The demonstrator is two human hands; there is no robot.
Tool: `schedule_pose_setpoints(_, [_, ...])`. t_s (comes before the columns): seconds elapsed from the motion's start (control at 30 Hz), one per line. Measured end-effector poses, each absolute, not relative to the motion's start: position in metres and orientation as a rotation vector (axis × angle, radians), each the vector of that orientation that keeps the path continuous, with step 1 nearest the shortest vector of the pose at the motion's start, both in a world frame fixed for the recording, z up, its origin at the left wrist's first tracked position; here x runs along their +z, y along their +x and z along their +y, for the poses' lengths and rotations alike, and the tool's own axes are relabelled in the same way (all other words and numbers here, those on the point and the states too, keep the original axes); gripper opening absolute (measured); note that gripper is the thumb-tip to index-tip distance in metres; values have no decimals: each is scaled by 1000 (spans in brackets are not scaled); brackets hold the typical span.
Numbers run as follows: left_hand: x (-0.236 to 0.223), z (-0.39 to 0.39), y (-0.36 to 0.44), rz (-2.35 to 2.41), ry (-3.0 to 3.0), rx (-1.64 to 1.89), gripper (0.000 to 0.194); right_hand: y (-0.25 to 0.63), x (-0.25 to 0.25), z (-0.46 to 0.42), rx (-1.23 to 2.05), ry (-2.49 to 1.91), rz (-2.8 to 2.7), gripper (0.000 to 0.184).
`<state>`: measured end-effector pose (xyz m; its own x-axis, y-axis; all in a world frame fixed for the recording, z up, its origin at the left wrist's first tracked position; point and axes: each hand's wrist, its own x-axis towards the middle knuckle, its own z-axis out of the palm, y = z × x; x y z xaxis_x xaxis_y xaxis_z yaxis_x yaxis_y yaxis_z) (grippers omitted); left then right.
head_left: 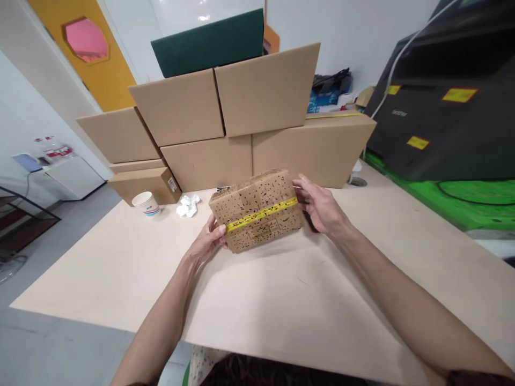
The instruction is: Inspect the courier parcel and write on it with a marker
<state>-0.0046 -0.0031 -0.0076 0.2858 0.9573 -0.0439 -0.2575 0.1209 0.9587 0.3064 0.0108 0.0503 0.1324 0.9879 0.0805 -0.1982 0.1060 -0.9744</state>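
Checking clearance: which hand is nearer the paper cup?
Left. The left hand, at the left end of the speckled box, is to the right of the paper cup; the right hand is at the box's other end, farther right.

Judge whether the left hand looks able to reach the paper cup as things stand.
Probably yes: bare tabletop lies between the left hand and the paper cup, though the hand would first have to release the speckled box.
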Motion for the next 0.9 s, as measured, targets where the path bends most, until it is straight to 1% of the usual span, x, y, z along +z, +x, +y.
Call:
schedule_pose_setpoints(0.13, [-3, -3, -5, 948, 1101, 1101, 76, 304, 48, 13, 1194, -1050, -1053, 58])
schedule_pose_setpoints(0.2, [1, -4, -4, 1008, 1122, 1110, 74, 304, 43, 17, 1206, -1067, -1117, 57])
schedule_pose_setpoints(0.27, [4, -4, -3, 1067, 1153, 1101, 75, 309, 37, 21, 1144, -1116, -1195, 55])
schedule_pose_setpoints(0.37, [7, -4, -2, 1168, 1185, 1073, 79, 322, 30, 28, 844, -1264, -1397, 43])
schedule_pose_setpoints(0.47, [7, -4, -2, 1240, 1183, 1063, 82, 333, 27, 31, 449, -1570, -1744, 30])
schedule_pose_setpoints(0.57, [7, -2, -3, 1266, 1162, 1077, 84, 334, 21, 30, 181, -1908, -2097, 35])
schedule_pose_setpoints(0.63, [7, -2, -4, 1283, 1154, 1101, 86, 329, 13, 29, 126, -1986, -2243, 37])
schedule_pose_setpoints(0.77, [9, -4, -3, 1303, 1169, 1168, 89, 323, -7, 30, 146, -1916, -2422, 46])
schedule_pose_setpoints(0.9, [12, -7, 1, 1307, 1144, 1170, 94, 328, -18, 34, 144, -1831, -2511, 51])
